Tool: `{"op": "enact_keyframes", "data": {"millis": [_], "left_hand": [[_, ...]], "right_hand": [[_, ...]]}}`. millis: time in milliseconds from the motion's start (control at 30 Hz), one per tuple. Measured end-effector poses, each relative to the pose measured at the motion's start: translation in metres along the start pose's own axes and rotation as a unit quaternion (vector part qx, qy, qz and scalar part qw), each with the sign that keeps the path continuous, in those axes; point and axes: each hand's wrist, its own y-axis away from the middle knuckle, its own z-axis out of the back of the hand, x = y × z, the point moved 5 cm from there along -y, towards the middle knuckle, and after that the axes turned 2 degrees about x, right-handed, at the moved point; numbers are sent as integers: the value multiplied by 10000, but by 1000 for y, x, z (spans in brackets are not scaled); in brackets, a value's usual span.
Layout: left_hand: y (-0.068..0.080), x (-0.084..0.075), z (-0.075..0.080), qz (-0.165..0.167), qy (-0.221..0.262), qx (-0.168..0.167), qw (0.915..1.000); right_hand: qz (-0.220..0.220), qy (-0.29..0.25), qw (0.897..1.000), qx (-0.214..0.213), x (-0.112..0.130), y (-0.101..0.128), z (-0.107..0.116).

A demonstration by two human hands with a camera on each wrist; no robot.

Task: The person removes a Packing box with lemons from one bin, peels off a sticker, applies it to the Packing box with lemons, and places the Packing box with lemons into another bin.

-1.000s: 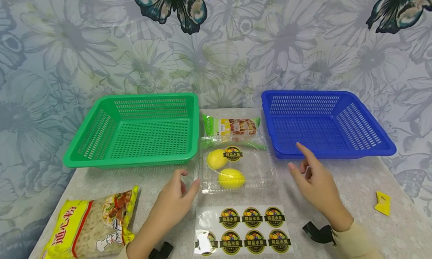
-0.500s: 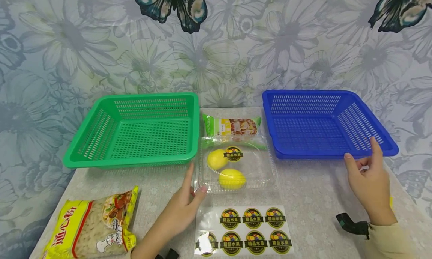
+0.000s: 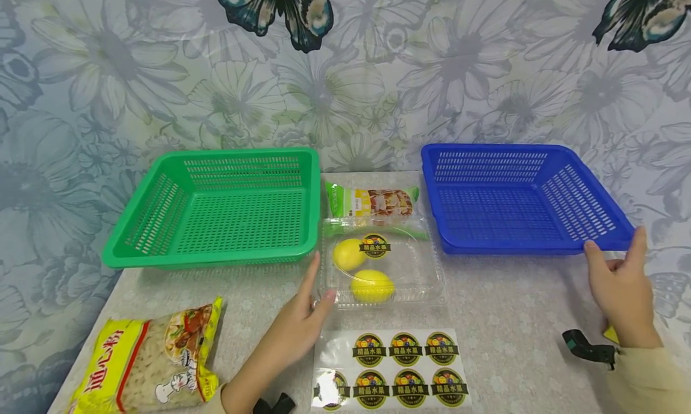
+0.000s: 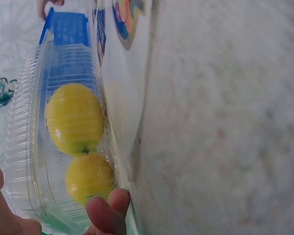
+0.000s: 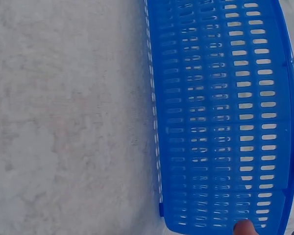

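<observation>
Head view: the left hand (image 3: pixel 294 330) lies on the counter (image 3: pixel 513 318) at the near left corner of the clear clamshell box (image 3: pixel 415 276), forefinger up along the box's left side and thumb tip against its front edge; the grip is a light pinch on that corner. Inside the box sit two lemons (image 3: pixel 371 285), with a round label on the lid. The right hand (image 3: pixel 621 285) is at the near right corner of the blue basket (image 3: pixel 518 198), thumb and a finger spread wide and reaching up to the rim, so the grip is open, touching the rim at most. A green basket (image 3: pixel 221 207) stands left of the box, a snack packet (image 3: pixel 372 203) just behind it, a sticker sheet (image 3: pixel 388 369) just in front, and a yellow noodle bag (image 3: pixel 148 357) near the left front edge.

Left wrist view: two fingertips (image 4: pixel 108 213) press the ribbed edge of the clamshell box (image 4: pixel 19 122), both lemons (image 4: pixel 74 117) showing through the plastic, the box resting on the counter (image 4: pixel 225 122).

Right wrist view: the blue basket (image 5: pixel 220 112) fills the right side, standing on the counter (image 5: pixel 68 117); one fingertip (image 5: pixel 245 227) lies on its rim at the bottom edge of the picture.
</observation>
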Motion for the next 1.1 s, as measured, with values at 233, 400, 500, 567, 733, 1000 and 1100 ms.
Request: {"op": "enact_keyframes", "data": {"millis": [233,400,500,567,733,1000,1100], "left_hand": [[-9,-1,-4,-62,140,-72,9999],[-15,-5,-6,-26,164,-6,9999],[-16,-7,-8,12,143,-37,9999],[-17,-9,-8,23,101,-110,9999],[-18,-16,-9,-61,126,-145,9998],[-17,-21,-9,-10,95,-56,9999],[-18,-23,-9,-1,320,-20,9995]], "right_hand": [[179,-241,9990,337,2,-8,-1],[215,-258,9985,435,1,-11,0],[203,-271,9985,438,1,-12,0],[216,-312,9983,437,1,-12,0],[262,-469,9980,340,1,-13,-2],[310,-507,9978,278,0,-14,-7],[273,-494,9979,309,-2,-14,-8]]}}
